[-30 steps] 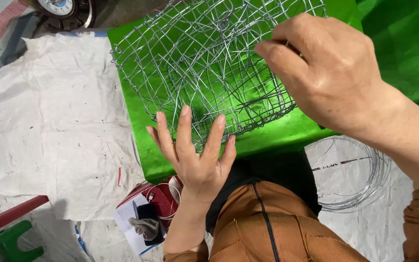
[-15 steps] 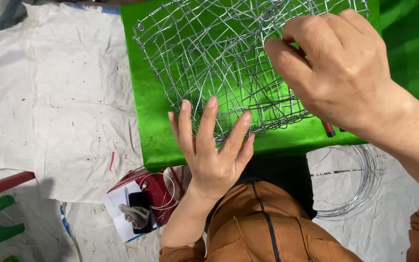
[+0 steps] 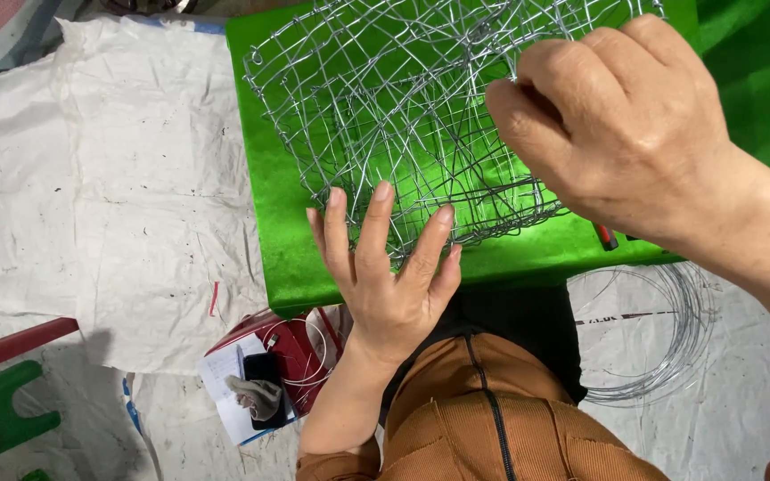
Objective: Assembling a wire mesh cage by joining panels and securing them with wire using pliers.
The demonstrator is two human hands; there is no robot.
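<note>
A springy wire-mesh cage [image 3: 403,116] of thin, kinked silver strands sits on a glossy green board [image 3: 278,223]. The left hand [image 3: 389,285] presses its near side, fingers spread flat; the right hand [image 3: 617,134] pinches upper strands, fingers curled shut. Creased white woven sheeting [image 3: 100,205] covers the floor

Silver wire mesh basket [image 3: 403,125]; bright green table [image 3: 278,223]; speckled white sheet [image 3: 109,178]; rust-brown ribbed jacket [image 3: 492,428].

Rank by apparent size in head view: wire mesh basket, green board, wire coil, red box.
1. green board, partly cropped
2. wire mesh basket
3. wire coil
4. red box, close to the coil and partly hidden, so that order is unsure
</note>
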